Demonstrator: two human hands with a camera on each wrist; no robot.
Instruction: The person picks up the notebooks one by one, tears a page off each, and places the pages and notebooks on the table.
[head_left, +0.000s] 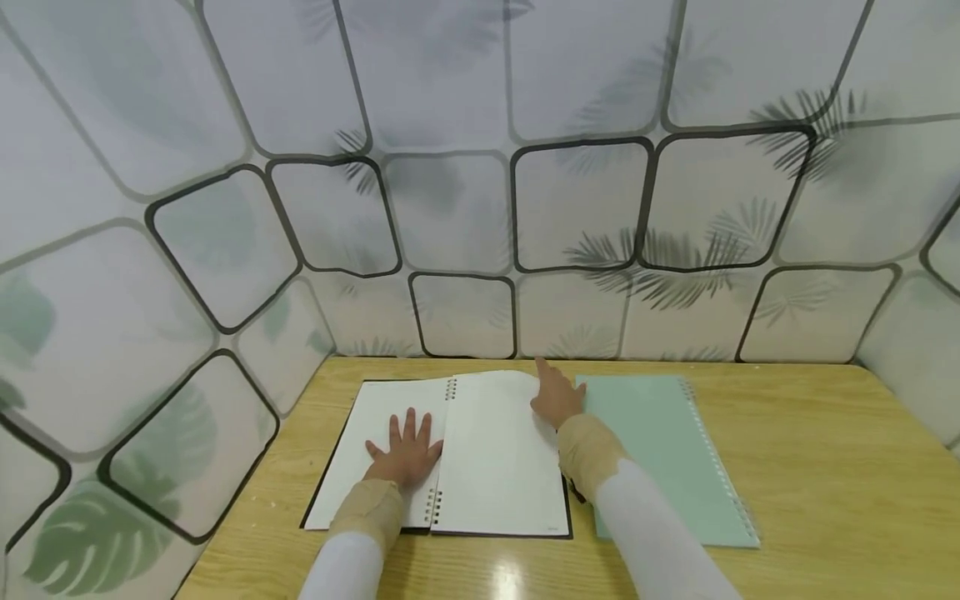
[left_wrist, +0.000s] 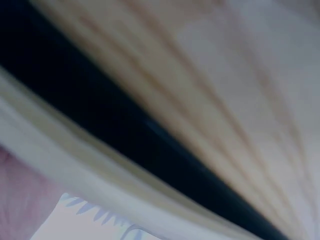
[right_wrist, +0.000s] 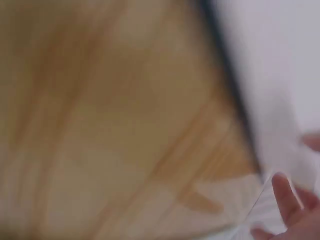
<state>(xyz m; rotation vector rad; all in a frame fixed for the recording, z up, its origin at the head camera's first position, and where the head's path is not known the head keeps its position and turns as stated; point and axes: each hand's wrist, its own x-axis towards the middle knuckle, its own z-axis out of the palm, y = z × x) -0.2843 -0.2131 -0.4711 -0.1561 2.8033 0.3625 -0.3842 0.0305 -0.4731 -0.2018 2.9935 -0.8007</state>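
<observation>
An open spiral-bound notebook with blank white pages [head_left: 498,458] and a dark cover edge lies on the wooden table. My left hand [head_left: 407,454] rests flat on its left page, fingers spread. At the upper right edge of the right page is my right hand [head_left: 557,396], its fingers apart and one extended toward the wall. The page's top corner beside it curves slightly. In the right wrist view, straight fingers [right_wrist: 286,197] show near the white page. Just right of that hand lies a light green spiral notebook [head_left: 660,458], partly covered by the forearm.
The wooden table [head_left: 825,467] extends to the right of the green notebook. A patterned wall covering [head_left: 457,208] rises behind the table and along its left side. The left wrist view shows the notebook's dark edge [left_wrist: 145,130] up close, blurred.
</observation>
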